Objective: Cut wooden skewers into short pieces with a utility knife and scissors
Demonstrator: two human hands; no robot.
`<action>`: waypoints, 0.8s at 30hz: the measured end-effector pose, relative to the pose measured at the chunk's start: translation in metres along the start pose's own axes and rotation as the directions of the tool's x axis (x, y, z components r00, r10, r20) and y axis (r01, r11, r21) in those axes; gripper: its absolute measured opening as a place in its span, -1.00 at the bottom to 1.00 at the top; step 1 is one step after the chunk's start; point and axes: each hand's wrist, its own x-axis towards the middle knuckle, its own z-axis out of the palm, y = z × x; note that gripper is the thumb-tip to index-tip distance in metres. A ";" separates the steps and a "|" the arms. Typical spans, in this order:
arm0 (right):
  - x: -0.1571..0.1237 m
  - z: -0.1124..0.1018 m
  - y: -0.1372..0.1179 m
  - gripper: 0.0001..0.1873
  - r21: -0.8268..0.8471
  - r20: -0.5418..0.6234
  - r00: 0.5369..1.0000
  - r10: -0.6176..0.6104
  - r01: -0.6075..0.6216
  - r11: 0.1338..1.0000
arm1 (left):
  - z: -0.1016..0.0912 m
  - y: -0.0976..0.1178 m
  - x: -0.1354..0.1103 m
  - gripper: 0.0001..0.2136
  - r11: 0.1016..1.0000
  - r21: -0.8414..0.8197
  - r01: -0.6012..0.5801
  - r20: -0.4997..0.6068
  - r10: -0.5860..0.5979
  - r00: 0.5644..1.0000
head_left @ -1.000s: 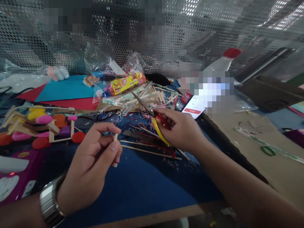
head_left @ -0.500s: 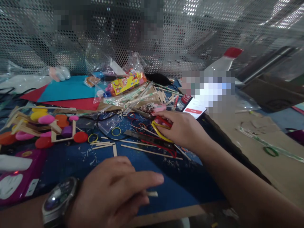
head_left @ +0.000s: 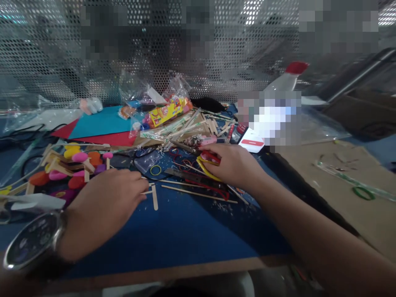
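Note:
On the right, my right hand [head_left: 236,165] is closed around the handles of a pair of scissors [head_left: 208,168], red and yellow, resting low over the clutter. Its dark blades [head_left: 185,147] point away to the left. My left hand [head_left: 108,204], wearing a watch, is low over the blue tabletop with fingers bent and pressed together. Its fingertips are at a group of thin wooden sticks [head_left: 150,191], and what they pinch, if anything, is hidden. Right beside them lies a flat popsicle stick [head_left: 155,198]. A utility knife [head_left: 188,176] and a long thin stick [head_left: 198,194] lie between the hands.
Left of my left hand is a structure of sticks and coloured clay [head_left: 77,165]. Behind are coloured sheets [head_left: 99,123], a yellow clay package [head_left: 167,113] and more sticks [head_left: 213,126]. A lit phone [head_left: 252,142], a glue bottle [head_left: 286,78] and cardboard [head_left: 324,165] are at right.
My left hand has moved left and away from me, from the table's near part to the thin sticks. The small stick piece under its fingers no longer shows. My right hand stays on the scissors.

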 end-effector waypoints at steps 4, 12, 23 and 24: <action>0.000 0.000 0.000 -0.59 0.004 0.001 1.000 -0.005 0.005 1.000 | 0.007 -0.014 -0.005 -0.81 0.995 -0.065 0.073 0.019 -0.072 0.997; -0.001 0.001 0.001 -0.58 0.024 0.007 1.000 -0.009 0.009 1.000 | 0.008 -0.028 -0.005 -0.72 0.984 -0.115 0.136 -0.038 -0.141 0.989; 0.000 0.003 0.000 -0.61 0.057 -0.029 1.000 -0.004 0.006 0.998 | -0.001 0.012 0.018 -0.83 0.999 -0.037 -0.029 0.033 0.030 0.999; 0.000 0.003 0.000 -0.61 0.059 -0.034 0.999 -0.004 0.006 0.998 | 0.002 0.017 0.023 -0.83 0.999 -0.033 -0.040 0.045 0.041 0.998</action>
